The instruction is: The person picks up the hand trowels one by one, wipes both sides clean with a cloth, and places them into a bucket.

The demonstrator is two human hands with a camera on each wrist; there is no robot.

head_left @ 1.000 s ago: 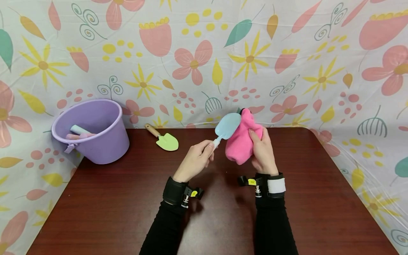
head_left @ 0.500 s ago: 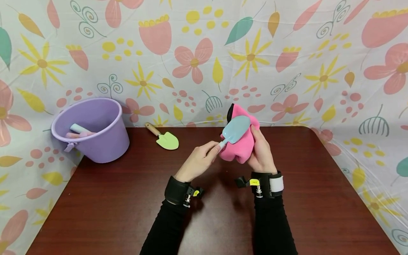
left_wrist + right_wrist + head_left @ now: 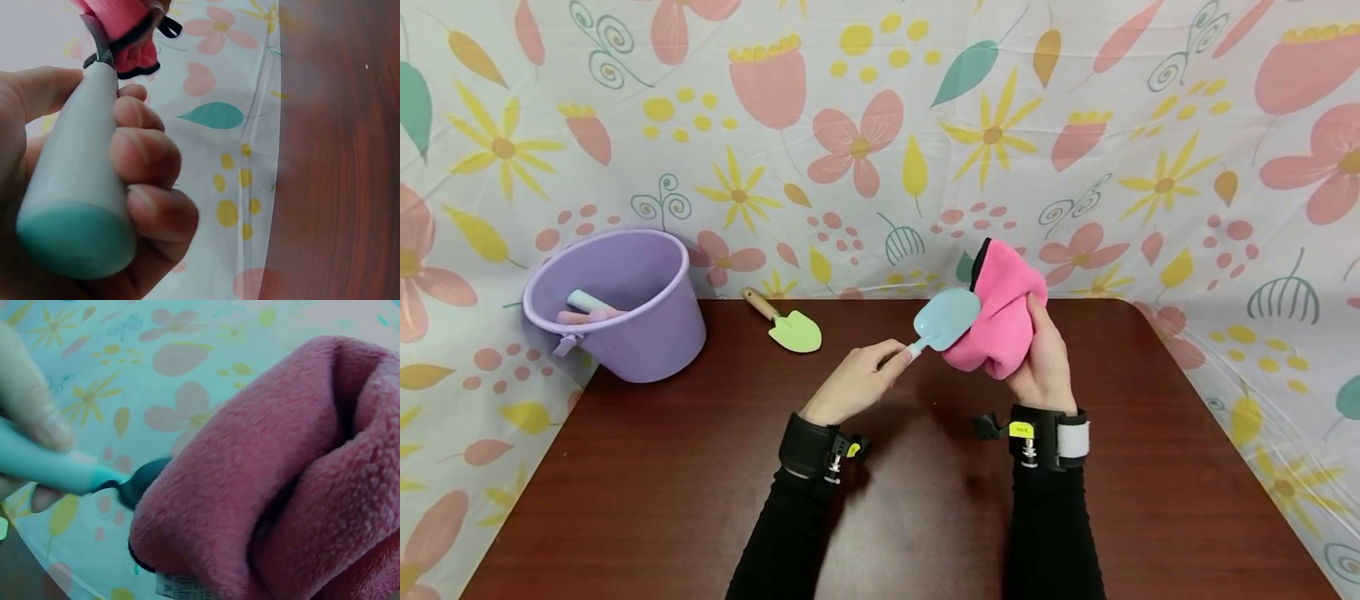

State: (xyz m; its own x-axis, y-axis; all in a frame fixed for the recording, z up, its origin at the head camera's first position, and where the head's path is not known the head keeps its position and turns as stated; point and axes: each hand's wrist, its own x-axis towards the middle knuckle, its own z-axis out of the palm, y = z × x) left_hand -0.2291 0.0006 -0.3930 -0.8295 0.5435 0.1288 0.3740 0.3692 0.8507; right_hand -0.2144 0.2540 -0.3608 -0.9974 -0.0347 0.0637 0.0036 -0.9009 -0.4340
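Pink fleece cloth (image 3: pixel 1000 317) sits bunched in my right hand (image 3: pixel 1047 367), fingers curled round it above the table (image 3: pixel 700 483), while my left hand (image 3: pixel 853 385) wraps the handle of the pale blue toy shovel (image 3: pixel 946 318), blade flat against the fleece. To wipe well, I judge I should keep the handle firm and press the cloth across the whole blade. The left wrist view shows my fingers closed round the handle's teal butt (image 3: pixel 75 240); the right wrist view shows the cloth's label (image 3: pixel 181 586), hidden from the head camera.
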